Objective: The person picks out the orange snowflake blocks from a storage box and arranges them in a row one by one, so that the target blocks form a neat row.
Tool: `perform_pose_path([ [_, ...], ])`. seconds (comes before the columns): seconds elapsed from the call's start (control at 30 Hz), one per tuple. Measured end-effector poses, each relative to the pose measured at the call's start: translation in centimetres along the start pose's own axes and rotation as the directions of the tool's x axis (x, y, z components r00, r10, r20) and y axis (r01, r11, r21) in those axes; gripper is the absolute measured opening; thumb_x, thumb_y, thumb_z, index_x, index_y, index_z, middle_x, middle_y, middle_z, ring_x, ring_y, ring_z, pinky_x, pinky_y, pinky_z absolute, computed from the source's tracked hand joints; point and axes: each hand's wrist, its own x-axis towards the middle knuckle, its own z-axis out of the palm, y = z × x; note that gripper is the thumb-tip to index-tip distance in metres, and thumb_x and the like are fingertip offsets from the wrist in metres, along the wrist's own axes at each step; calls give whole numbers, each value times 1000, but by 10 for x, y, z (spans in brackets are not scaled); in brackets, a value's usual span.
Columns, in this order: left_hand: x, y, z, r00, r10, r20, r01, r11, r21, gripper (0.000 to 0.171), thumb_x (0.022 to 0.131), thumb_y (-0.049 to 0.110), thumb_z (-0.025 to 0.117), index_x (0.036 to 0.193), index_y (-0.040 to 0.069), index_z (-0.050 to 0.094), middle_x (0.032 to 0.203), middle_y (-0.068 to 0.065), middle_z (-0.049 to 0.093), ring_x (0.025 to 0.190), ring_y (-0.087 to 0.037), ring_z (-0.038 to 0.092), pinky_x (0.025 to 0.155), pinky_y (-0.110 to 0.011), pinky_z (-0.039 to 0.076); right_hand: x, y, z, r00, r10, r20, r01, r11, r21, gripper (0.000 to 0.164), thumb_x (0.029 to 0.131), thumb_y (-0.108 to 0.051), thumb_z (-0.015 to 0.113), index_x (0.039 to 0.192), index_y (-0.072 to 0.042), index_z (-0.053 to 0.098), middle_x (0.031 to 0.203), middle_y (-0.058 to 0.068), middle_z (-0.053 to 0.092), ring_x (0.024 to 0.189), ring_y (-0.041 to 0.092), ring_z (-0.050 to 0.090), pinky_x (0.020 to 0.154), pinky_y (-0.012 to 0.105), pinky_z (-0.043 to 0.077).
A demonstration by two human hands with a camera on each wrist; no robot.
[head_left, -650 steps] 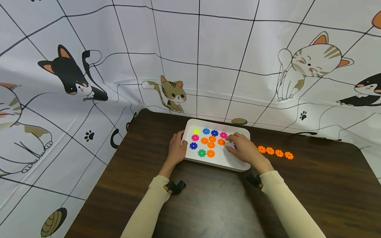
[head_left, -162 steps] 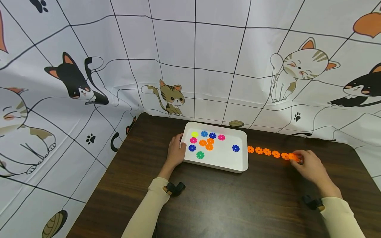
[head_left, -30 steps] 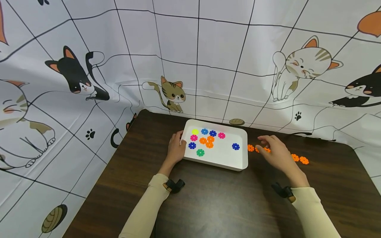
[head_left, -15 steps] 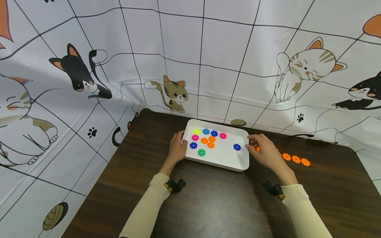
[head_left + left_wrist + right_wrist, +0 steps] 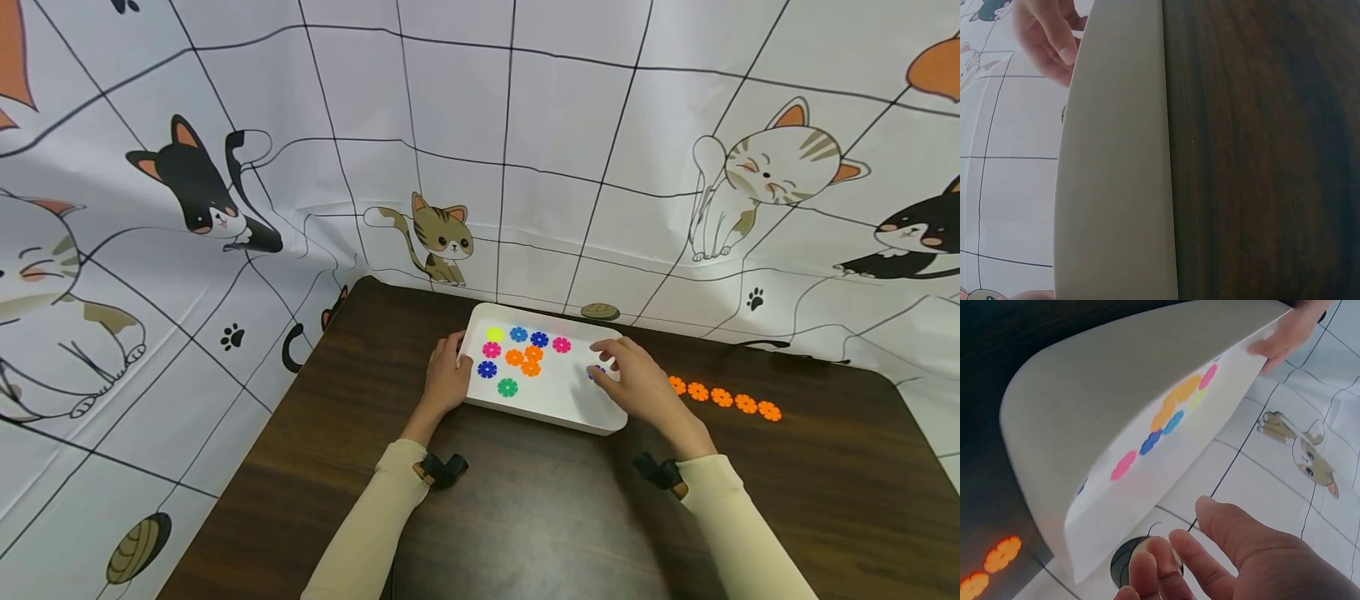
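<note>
My left hand grips the left end of the white tray, thumb over the rim. My right hand hovers over the tray's right end, fingers loosely bent and apart, with nothing between them. Under its fingertips a dark blue notched disc is partly hidden. Three orange notched discs lie close together inside the tray. Around them are pink, blue, green and yellow discs. In the right wrist view, my right hand is bare beside the tray wall.
A row of several orange discs runs rightward from the tray on the dark wooden table; its left end is hidden behind my right hand. A white cat-print curtain stands along the table's back and left edges.
Orange discs in the tray have become fewer, and the row on the table has lengthened. My right hand let go of a disc at the row's right end and moved left over the tray.
</note>
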Motion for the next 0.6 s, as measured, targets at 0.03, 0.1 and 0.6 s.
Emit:
perform_pose_path([
  [0.03,0,0,0,1000,1,0,-1,1000,2,48,101,11,44,148,5,45,141,-23,51,130,-38,47,115,-55,36,1,-1,2,1000,-2,1,2,1000,1,41,96,-23,69,131,-4,63,118,19,65,104,34,63,83,48,58],
  [0.1,-1,0,-1,1000,-1,2,1,1000,4,48,101,11,44,148,5,45,141,-23,51,129,-37,48,115,-55,36,3,-4,5,1000,-6,6,6,1000,2,41,96,-24,69,131,-4,64,118,19,66,103,33,63,83,48,58],
  [0.6,-1,0,0,1000,-2,6,2,1000,-9,48,102,13,44,149,6,44,141,-22,50,129,-36,48,114,-54,37,16,-17,27,998,-6,61,6,1000,-6,40,95,-27,69,128,-4,66,116,18,67,99,32,65,84,46,59],
])
